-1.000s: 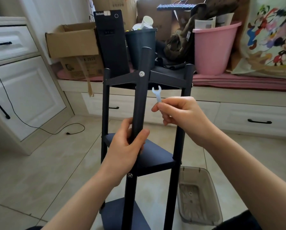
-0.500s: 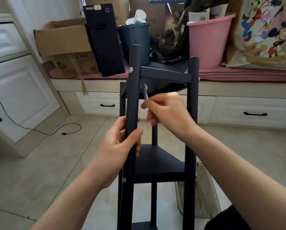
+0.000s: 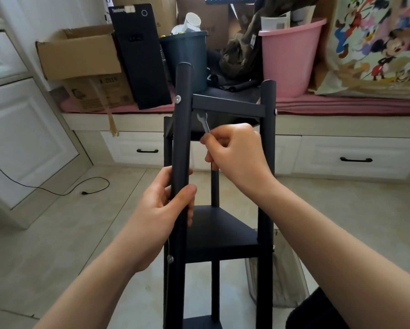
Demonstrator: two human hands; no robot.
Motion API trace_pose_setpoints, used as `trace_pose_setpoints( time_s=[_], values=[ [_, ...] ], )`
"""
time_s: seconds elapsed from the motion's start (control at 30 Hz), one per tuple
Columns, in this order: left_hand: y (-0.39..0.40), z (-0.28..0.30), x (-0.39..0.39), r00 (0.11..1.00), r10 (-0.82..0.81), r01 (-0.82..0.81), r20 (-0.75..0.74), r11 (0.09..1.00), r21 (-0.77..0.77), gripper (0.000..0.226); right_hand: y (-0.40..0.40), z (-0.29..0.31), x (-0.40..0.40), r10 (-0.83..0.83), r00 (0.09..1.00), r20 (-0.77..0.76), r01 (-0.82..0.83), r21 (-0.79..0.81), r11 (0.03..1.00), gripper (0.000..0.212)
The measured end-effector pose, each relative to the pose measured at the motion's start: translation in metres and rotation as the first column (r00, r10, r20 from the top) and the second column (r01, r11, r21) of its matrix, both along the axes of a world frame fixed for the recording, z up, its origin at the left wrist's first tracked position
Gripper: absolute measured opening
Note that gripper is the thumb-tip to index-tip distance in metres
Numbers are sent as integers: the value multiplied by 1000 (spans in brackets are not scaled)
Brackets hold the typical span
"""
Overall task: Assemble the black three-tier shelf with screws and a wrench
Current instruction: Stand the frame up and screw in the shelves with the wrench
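Note:
The black three-tier shelf (image 3: pixel 223 233) stands upright on the tiled floor in front of me. My left hand (image 3: pixel 162 210) grips its near left post between the top and middle tiers. My right hand (image 3: pixel 237 153) pinches a small silver wrench (image 3: pixel 203 121), whose open jaw points up under the top tier just right of that post. A silver screw head (image 3: pixel 177 99) shows on the post at the top tier, another screw head (image 3: pixel 170 258) at the middle tier, and a third screw head (image 3: pixel 275 112) on the right post.
A clear plastic tray (image 3: pixel 282 269) lies on the floor behind the right post. A window bench behind holds cardboard boxes (image 3: pixel 80 53), a black computer tower (image 3: pixel 139 55), a dark bin (image 3: pixel 187 58) and a pink bucket (image 3: pixel 291 55). White cabinets (image 3: pixel 21 138) and a black cable (image 3: pixel 56 188) are at left.
The shelf has turned so the gripped post now faces me squarely. My right hand brought the wrench left, up under the top tier beside the post.

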State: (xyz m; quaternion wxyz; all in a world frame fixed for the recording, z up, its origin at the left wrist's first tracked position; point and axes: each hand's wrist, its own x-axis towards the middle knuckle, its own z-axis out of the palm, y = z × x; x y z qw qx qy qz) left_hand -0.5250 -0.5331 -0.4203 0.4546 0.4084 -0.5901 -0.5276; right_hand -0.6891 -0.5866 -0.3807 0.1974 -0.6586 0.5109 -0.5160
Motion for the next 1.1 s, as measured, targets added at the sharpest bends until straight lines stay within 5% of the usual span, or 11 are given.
trace_pose_setpoints(
  time_s=[1.1],
  values=[
    [5, -2, 5, 998, -64, 65, -18, 998, 19, 26, -30, -16, 36, -84, 982, 170, 109, -143, 984, 35]
  ],
)
